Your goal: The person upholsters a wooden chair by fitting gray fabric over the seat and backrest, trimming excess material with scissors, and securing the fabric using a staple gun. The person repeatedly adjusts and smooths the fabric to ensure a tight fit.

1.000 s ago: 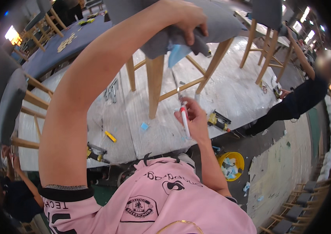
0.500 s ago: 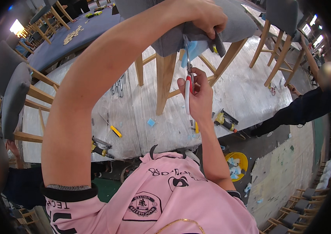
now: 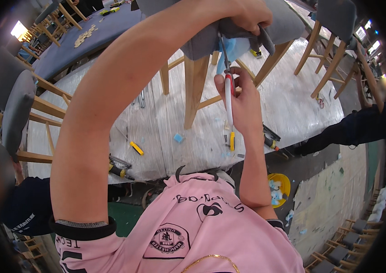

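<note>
Scissors: upright in the right hand [image 3: 246, 98], the scissors [image 3: 228, 102] run lengthwise away from the person, points up at the underside of the grey chair seat [image 3: 291, 23].
Blue foam: the blue foam [image 3: 237, 48] hangs below the seat edge, by the blades; whether they touch it is unclear.
Right hand: wrapped around the handles, nearer the foam's lower end; blade gap cannot be told.
Left hand: the left hand [image 3: 253, 16], above and slightly right of the blades, grips a loose cloth flap [image 3: 266, 43].
In the way: a wooden leg [image 3: 194, 91] just left of the blades; the left forearm [image 3: 124, 68] hides part of the seat.
Tabletop: a yellow-handled screwdriver [image 3: 136, 148], well apart, left.
Floor: a yellow bucket [image 3: 286, 183].
</note>
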{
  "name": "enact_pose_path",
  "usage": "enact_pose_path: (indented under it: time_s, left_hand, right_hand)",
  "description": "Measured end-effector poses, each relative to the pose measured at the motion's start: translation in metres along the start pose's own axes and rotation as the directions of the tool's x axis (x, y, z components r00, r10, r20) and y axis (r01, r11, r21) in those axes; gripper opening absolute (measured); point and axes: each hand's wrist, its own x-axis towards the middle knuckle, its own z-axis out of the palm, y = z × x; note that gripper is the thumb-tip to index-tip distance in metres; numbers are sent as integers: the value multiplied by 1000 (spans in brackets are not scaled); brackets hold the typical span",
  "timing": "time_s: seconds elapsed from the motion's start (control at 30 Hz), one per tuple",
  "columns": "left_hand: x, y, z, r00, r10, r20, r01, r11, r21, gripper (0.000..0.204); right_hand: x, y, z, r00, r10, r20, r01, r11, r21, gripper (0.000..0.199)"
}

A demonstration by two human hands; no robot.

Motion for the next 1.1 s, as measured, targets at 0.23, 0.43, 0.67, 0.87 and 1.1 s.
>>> enact_pose_path:
  time_s: [0.23, 0.43, 0.67, 0.87, 1.1]
  left_hand:
    - [0, -5, 2, 998, 44, -40, -43, 999, 33, 28]
    - [13, 5, -6, 999, -3, 40, -2, 993, 115, 31]
    - [17, -19, 26, 984, 95, -150, -86, 994, 66, 21]
    - [14, -2, 12, 994, 17, -108, -21, 999, -37, 21]
    - [7, -1, 8, 994, -12, -104, 9, 999, -32, 20]
  right_hand:
    - [10, -11, -6, 999, -31, 18, 34, 980, -198, 62]
    - [15, 9, -1, 998, -67, -7, 65, 987, -150, 50]
    - [25, 34, 13, 991, -136, 8, 136, 990, -28, 29]
    - [5, 16, 7, 999, -53, -7, 54, 989, 136, 43]
    - [9, 24, 15, 994, -106, 6, 101, 959, 266, 52]
